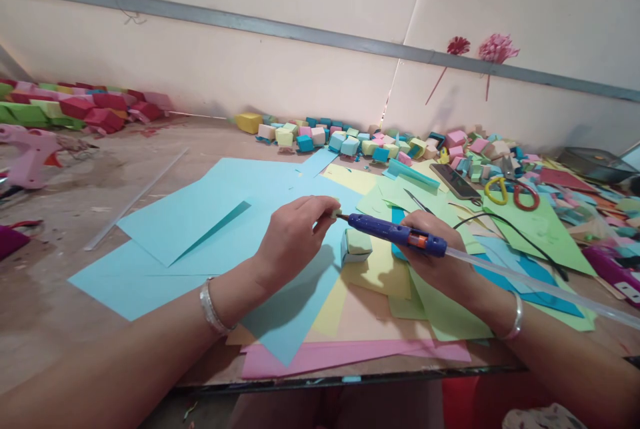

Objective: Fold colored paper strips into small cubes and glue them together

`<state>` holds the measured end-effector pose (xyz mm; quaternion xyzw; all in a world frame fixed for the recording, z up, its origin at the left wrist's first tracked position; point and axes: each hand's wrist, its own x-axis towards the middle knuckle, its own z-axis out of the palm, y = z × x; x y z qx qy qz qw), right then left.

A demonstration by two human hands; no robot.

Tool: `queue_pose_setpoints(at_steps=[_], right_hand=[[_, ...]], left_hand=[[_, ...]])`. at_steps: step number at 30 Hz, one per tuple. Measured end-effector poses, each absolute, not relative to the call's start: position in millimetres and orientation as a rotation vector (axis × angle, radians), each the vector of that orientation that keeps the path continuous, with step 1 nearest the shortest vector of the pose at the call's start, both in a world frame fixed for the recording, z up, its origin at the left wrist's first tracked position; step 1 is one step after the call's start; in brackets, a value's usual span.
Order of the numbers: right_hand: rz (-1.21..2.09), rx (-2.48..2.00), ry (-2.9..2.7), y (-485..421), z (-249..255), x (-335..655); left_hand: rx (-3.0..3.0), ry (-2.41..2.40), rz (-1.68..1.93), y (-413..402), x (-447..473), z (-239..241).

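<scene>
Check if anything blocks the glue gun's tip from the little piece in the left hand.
Nothing visible: the right hand holds the glue gun with its tip at the little piece in the left hand.

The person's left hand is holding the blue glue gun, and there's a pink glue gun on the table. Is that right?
Not quite: the head view shows the right hand holding the blue glue gun. There is a pink glue gun on the table.
</scene>
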<state>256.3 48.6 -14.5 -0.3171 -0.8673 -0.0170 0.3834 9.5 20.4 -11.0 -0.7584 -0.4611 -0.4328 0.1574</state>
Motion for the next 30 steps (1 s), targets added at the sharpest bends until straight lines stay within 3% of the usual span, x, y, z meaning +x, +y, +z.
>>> queue_pose_setpoints(at_steps=[30], right_hand=[[-0.012,-0.755,-2.236,44.4,-12.9,257.8]], left_hand=[[-2.233,-1.45,-1.266,17.0,11.0,-9.4]])
